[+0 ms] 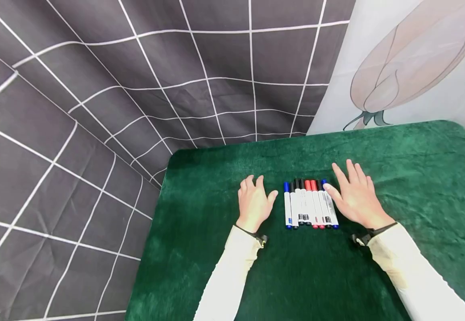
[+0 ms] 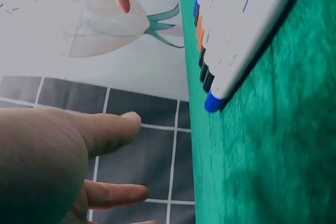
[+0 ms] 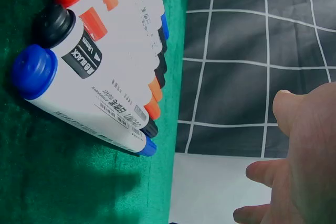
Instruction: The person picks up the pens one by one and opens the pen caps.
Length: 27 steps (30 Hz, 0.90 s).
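Green velvet covers the bench [image 1: 417,178], backed by a dark grid-patterned curtain [image 1: 136,89]. A row of markers [image 1: 311,204] lies side by side between the hands. Left hand [image 1: 254,203] and right hand [image 1: 354,194] lie flat beside the row, fingers spread, holding nothing.

We saw a row of markers [image 1: 311,203] lying side by side on the surface [image 1: 417,187], the left hand [image 1: 254,203] just left of it, the right hand [image 1: 356,196] at its right edge.
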Motion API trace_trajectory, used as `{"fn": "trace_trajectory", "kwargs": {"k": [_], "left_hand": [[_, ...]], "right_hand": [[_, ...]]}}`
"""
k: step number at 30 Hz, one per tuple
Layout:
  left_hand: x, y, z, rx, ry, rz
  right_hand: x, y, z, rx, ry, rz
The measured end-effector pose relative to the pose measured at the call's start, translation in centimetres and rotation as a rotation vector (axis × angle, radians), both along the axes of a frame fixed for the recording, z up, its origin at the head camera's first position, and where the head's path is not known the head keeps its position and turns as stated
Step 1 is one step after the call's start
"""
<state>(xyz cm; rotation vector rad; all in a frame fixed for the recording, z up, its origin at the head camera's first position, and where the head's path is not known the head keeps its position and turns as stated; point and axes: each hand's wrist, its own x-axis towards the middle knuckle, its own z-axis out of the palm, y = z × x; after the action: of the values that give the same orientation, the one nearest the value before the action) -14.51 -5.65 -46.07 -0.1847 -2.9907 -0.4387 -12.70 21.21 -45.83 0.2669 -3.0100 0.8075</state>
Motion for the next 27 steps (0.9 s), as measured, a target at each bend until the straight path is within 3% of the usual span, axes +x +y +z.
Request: {"fn": "trace_trajectory", "kwargs": {"k": [4,10,16,21,27], "left_hand": [[0.1,1.0,-0.2,-0.037,0.028,0.008],[0.3,2.3,-0.6,-0.063,0.014,0.01],[0.1,3.6,-1.3,-0.081,-0.084,0.021],[-0.2,4.6,-1.7,-0.091,-0.163,0.069],[-0.2,5.3,-2.1,-0.099,-0.165,0.101]], "right_hand": [[0.0,0.1,0.1,0.006,-0.01,0.0],[0.2,0.0,0.3,0.01,-0.026,-0.006],[0.2,0.1,0.4,0.008,-0.022,-0.005],[0.1,0.3,0.4,0.013,-0.028,0.0],[0.3,0.5,0.2,0.019,-0.032,-0.001]]}}
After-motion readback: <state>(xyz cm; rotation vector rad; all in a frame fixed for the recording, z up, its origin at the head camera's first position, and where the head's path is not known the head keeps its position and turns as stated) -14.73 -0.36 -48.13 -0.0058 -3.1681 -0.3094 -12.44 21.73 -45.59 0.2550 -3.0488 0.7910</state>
